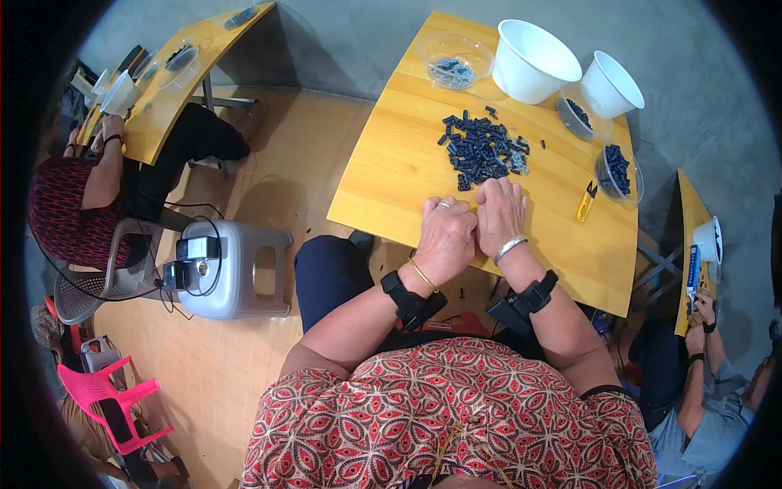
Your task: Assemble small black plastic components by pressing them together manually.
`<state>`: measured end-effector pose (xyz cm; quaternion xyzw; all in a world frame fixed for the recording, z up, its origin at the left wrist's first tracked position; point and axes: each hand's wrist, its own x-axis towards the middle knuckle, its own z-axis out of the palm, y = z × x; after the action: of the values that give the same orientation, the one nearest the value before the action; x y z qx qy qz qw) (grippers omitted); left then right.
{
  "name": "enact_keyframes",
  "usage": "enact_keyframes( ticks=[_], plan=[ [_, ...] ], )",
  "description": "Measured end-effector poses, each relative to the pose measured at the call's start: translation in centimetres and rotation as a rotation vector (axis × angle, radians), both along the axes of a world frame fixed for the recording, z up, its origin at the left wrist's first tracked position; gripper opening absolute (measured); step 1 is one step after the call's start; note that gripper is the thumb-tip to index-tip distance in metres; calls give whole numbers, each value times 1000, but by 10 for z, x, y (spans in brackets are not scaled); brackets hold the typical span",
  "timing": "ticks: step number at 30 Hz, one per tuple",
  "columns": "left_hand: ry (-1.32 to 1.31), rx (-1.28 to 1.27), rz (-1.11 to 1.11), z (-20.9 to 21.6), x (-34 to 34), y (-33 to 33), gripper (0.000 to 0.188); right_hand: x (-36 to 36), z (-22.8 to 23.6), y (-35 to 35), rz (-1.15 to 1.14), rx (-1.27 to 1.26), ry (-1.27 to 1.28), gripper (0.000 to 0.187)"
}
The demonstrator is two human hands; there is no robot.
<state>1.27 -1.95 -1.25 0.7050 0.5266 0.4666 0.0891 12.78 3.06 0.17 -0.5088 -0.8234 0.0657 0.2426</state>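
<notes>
- Left hand (447,234) and right hand (500,213) sit side by side over the table's near edge (372,210), fingers curled; I cannot tell whether they pinch anything.
- Black pieces (481,152) lie heaped just beyond both hands.
- Yellow cutter (585,204) lies to their right.

1 head-worn view — downward, close

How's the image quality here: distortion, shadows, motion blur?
Head view: fisheye distortion bows the right edge of the yellow wooden table, and the picture's corners go black; head view: soft shadows darken parts of the light tan floor left of it; head view: the bare left hand and bare right hand show no obvious motion blur.
</notes>
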Motion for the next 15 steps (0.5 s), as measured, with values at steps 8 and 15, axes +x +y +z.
enact_keyframes(
  ticks=[8, 15],
  plan=[
    [-34, 5, -15, 10, 0, -7, 5, 5, -17, 6, -2, 88, 313, 11],
    [-1346, -391, -294, 24, -10, -8, 6, 12, 36, -38, 247, -84, 532, 17]
  ],
)
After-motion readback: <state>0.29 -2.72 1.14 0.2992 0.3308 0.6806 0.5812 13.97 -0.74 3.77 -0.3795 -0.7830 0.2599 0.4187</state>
